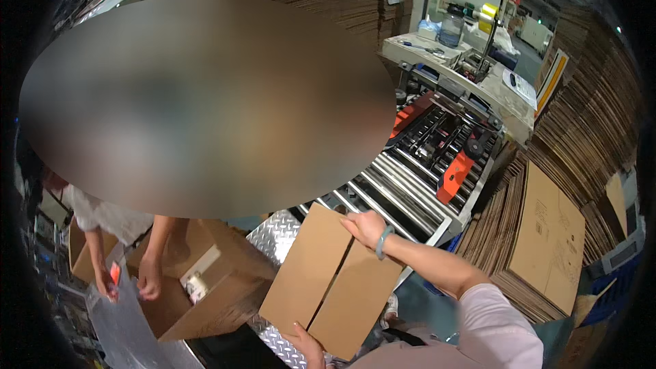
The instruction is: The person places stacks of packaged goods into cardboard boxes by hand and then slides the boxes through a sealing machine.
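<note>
A brown cardboard box (304, 260) is in front of me, its two top flaps folded in with a narrow dark gap between them. At the box's far right corner, my right hand (367, 230), with a pale green bangle on the wrist, grips the edge with its fingers. My left hand (305, 345) holds the near edge, thumb against the flap; its other fingers are partly hidden. Just left of this box stands an open cardboard box (225, 301) with a small pale item (197, 287) inside.
A co-worker's hands (149, 280) are over the open box, one beside a small orange-red thing (115, 273). Under my box lies a diamond-plate metal surface (275, 232). A roller conveyor (403, 188) with orange-sided machinery (456, 174) runs beyond. Flattened cartons (547, 239) are stacked at right.
</note>
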{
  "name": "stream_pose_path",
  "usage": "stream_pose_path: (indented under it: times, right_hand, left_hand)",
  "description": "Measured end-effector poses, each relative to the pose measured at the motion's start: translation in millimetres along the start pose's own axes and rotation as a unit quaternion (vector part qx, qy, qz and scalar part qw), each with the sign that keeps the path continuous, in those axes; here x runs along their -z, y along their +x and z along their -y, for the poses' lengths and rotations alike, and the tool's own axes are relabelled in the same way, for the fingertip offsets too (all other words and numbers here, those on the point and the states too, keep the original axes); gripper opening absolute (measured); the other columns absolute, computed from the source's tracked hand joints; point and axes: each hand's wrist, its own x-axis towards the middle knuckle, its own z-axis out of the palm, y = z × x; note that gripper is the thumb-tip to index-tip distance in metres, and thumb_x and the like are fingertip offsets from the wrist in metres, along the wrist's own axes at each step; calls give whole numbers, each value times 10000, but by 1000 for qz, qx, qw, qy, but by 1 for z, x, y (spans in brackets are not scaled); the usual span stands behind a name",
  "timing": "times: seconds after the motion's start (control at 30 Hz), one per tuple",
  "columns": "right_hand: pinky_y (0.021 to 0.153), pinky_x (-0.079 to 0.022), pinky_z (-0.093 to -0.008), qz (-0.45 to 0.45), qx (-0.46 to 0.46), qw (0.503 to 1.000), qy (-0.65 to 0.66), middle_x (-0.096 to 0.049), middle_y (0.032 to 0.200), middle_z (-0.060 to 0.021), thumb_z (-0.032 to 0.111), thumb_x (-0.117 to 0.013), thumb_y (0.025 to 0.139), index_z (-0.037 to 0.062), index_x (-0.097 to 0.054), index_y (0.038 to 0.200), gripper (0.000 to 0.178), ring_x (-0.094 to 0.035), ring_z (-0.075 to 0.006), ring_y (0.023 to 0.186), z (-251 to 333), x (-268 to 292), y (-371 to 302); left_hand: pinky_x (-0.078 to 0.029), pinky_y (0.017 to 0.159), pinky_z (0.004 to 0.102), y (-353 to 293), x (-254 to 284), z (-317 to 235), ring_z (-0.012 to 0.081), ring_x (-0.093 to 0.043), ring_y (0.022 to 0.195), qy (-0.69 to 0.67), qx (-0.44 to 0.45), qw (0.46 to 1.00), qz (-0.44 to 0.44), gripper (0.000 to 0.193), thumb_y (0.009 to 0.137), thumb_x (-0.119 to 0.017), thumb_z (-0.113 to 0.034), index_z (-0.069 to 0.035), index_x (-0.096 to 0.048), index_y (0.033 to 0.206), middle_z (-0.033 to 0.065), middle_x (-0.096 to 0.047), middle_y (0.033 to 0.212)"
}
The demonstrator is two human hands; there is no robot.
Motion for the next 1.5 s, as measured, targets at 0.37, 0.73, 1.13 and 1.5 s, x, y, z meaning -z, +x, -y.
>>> stream_pose_path:
  times: [0.37, 0.73, 1.13, 1.5]
  right_hand:
    - [1111, -131, -467, 6, 106, 950, -295, -269, 1450, -184, 406, -388, 911, -17, -332, 1361, 621, -201, -287, 1367, -219, 141, 124]
    - [872, -471, -390, -319, 5, 948, -12, -571, 1133, -199, 149, -598, 807, 23, -551, 1143, 362, -572, -326, 1038, -311, 269, -29]
    - [744, -490, -403, -263, -558, 787, -6, -613, 1013, -202, 215, -537, 855, 49, -530, 1176, 361, -608, -280, 909, -466, 197, -505]
    - [642, -486, -420, -27, -261, 937, -231, -620, 873, -203, 192, -591, 806, 123, -424, 1297, 523, -615, -301, 755, -214, 240, -365]
  left_hand:
    - [-193, 1067, 352, 68, -390, -79, 298, -295, 1264, 171, -219, 958, 77, 600, 916, -488, -128, 75, -151, 1370, 250, -272, 1370]
    - [-450, 741, 347, 107, -384, -30, 228, -549, 937, 4, 149, 952, 268, 498, 918, -388, -453, -97, -478, 1255, 129, -543, 1172]
    - [-473, 614, 370, 88, -26, 110, 239, -590, 756, 271, 251, 917, 148, 376, 896, -474, -350, -30, -557, 1073, 127, -609, 918]
    - [-454, 832, 391, -24, 30, -52, 306, -592, 957, 411, 41, 835, 365, 490, 903, -449, -431, -29, -520, 1173, 187, -604, 1075]
